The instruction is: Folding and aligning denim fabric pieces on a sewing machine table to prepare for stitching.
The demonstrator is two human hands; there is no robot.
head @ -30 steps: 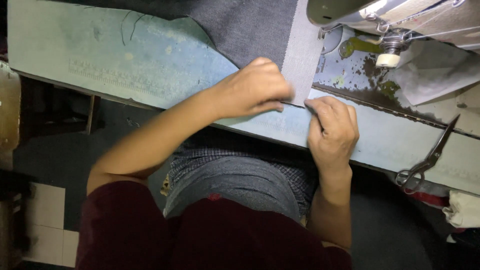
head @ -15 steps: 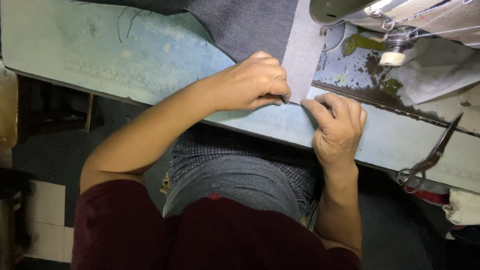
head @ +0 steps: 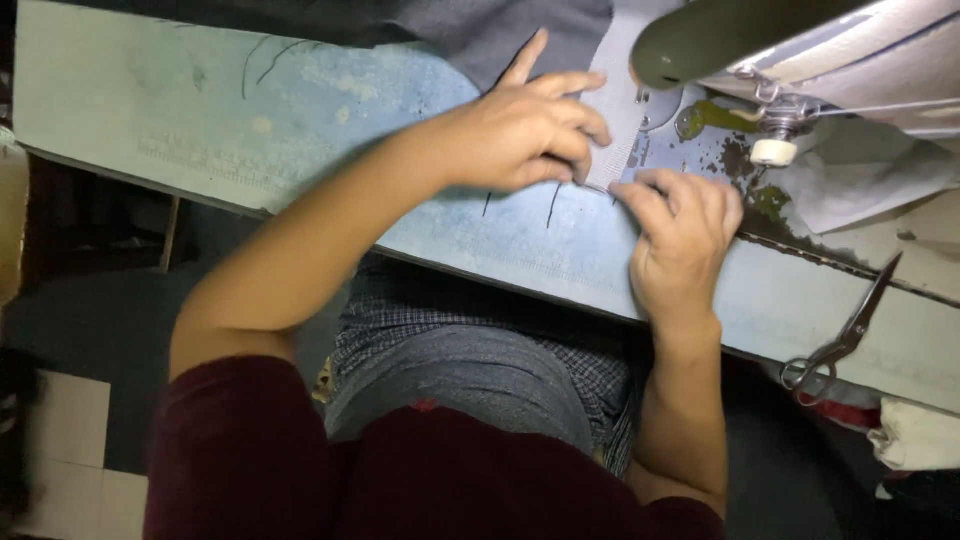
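Pale blue bench (head: 300,130) is carrying all items. Sewing machine (head: 800,50) is standing at its far right. Dark grey fabric (head: 470,30) is lying at the far edge, its lighter grey strip (head: 612,110) running toward the hands. Left hand (head: 520,125) is pinching the strip's near end; right hand (head: 685,235) is pressing fingertips just beside it. Scissors (head: 845,335) are lying well apart, rightward.

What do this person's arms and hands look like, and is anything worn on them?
Both arms are bare from above the elbow down. Dark maroon sleeves cover only the upper arms. The left hand and right hand wear no gloves; no rings, watch or bracelet show on the sides facing the camera. Fingernails look short and unpainted.
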